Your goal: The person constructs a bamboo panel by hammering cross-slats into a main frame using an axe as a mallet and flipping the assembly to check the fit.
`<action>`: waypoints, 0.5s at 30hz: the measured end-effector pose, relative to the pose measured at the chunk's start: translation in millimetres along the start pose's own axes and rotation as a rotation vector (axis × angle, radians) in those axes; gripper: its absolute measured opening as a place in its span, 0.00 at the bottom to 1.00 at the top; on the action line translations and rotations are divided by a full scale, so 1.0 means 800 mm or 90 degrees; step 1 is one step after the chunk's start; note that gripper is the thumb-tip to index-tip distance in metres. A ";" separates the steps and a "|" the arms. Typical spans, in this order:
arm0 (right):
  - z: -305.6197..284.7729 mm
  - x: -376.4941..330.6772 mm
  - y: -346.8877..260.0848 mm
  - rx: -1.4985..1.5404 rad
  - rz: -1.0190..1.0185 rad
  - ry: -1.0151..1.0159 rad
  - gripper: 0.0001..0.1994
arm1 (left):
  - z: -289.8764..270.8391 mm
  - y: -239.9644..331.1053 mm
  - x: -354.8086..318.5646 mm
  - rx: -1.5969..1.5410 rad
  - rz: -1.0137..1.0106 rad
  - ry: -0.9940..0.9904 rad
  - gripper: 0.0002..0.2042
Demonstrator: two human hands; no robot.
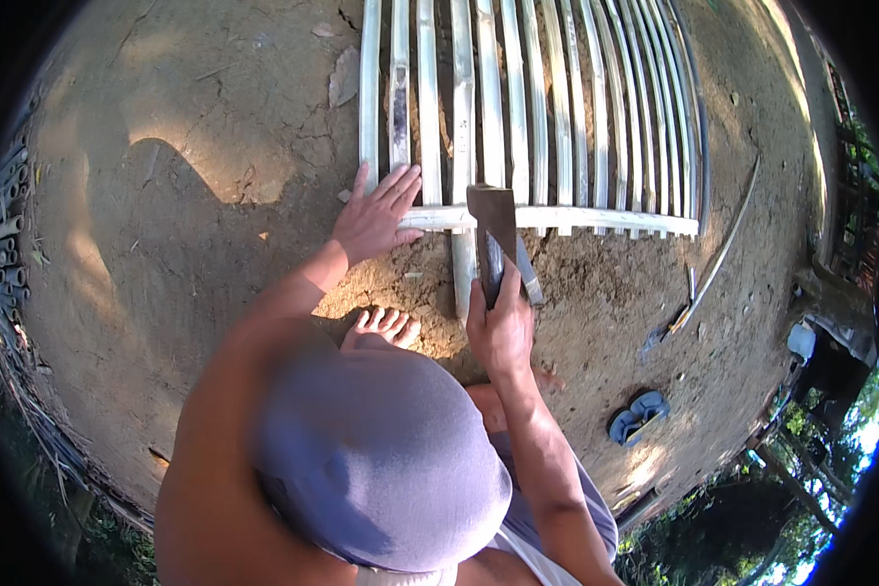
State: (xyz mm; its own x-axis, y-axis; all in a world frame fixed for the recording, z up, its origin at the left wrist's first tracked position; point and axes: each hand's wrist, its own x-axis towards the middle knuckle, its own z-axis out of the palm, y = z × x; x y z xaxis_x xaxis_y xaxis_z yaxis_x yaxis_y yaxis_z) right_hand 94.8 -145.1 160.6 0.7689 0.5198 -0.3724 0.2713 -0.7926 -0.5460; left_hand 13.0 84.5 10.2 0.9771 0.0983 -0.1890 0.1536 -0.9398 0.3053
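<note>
Over rough earth (254,117), left hand (376,217) splays on bamboo slats (463,117), right hand (503,332) clasps a flat tool (493,215).

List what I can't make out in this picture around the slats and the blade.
All in the head view:
- Far ends of the slats: cut off by the top edge.
- Near end of the leftmost slat: hidden by the left hand.
- Grip of the blade: wrapped by the right hand.
- Part of the crosspiece: behind the blade.
</note>
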 end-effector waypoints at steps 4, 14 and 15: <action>0.036 0.003 0.059 -0.153 0.084 -0.132 0.24 | -0.002 0.006 0.011 0.003 0.013 -0.027 0.46; -0.021 -0.021 0.238 0.015 0.324 0.261 0.24 | -0.008 0.029 0.023 -0.052 0.036 -0.005 0.39; -0.032 -0.025 0.284 -0.032 0.374 0.257 0.25 | -0.010 0.046 0.035 -0.070 0.082 0.090 0.36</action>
State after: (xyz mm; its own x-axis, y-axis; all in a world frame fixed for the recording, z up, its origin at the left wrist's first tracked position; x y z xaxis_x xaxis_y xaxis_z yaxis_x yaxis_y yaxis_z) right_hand 156.1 -343.9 62.9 0.9477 -0.1488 -0.2824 -0.2348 -0.9242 -0.3011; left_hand 47.3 55.3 23.9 0.9994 0.0320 -0.0122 0.0342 -0.9069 0.4200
